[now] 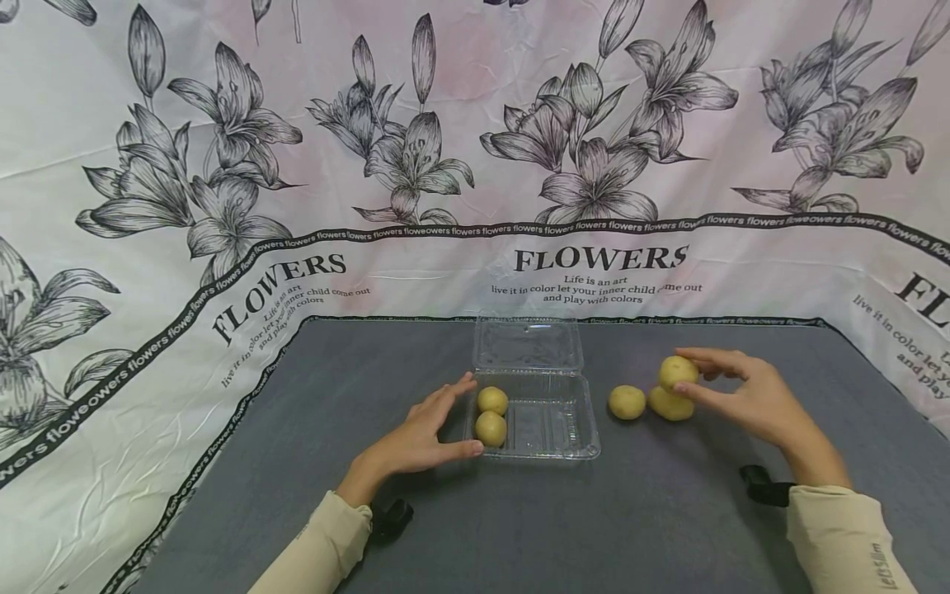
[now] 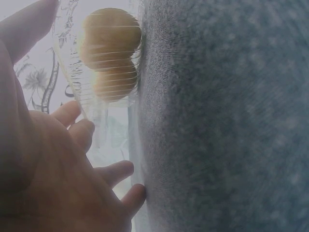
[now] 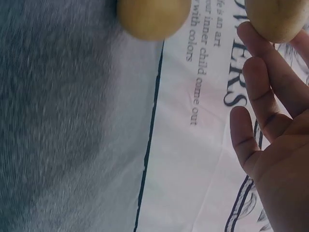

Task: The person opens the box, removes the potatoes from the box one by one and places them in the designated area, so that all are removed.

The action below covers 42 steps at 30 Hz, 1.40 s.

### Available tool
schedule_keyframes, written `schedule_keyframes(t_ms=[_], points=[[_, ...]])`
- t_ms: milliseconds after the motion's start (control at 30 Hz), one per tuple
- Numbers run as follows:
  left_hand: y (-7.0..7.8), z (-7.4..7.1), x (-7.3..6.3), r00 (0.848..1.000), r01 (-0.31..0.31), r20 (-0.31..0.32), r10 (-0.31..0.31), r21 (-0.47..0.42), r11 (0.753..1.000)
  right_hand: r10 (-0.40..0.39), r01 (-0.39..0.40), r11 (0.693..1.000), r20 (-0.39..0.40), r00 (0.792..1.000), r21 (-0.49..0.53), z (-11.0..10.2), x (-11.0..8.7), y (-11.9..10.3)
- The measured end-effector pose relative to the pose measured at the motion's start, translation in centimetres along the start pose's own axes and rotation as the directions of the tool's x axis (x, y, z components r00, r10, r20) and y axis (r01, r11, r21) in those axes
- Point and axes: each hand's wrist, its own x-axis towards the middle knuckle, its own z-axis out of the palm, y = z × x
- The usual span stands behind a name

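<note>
A clear plastic container [image 1: 549, 455] stands with its hinged lid [image 1: 529, 346] laid back. Two small yellow potatoes [image 1: 491, 430] lie along its left side; the left wrist view shows these potatoes [image 2: 111, 36] through the ridged wall. My left hand [image 1: 419, 433] is at the container's left side, thumb and fingers spread, with fingertips at the rim. To the right, my right hand [image 1: 753, 400] pinches a potato [image 1: 677, 373] between thumb and fingers, above the table. Beneath it sits another potato [image 1: 671, 405], partly hidden, with one more potato [image 1: 627, 403] just left of that.
The dark grey table [image 1: 557, 528] carries everything. Behind it hangs a white cloth [image 1: 430, 280] printed with flowers and lettering, which also runs down the left and right sides. Black straps [image 1: 768, 488] sit at both wrists.
</note>
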Motion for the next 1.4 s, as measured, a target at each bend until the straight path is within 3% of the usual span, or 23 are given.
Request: schedule_keyframes(t_ms=[600,1400], points=[[0.0,0.0,0.0,1.000,-0.004,0.002,0.004,0.002,1.000,0.074,-0.074,0.997,0.008,0.997,0.011,-1.1,-0.7,3.6],[0.2,-0.1,-0.1,1.000,0.004,0.006,-0.004,-0.006,1.000,0.181,-0.173,0.983,0.182,0.967,-0.057,-2.7,-1.8,6.1]])
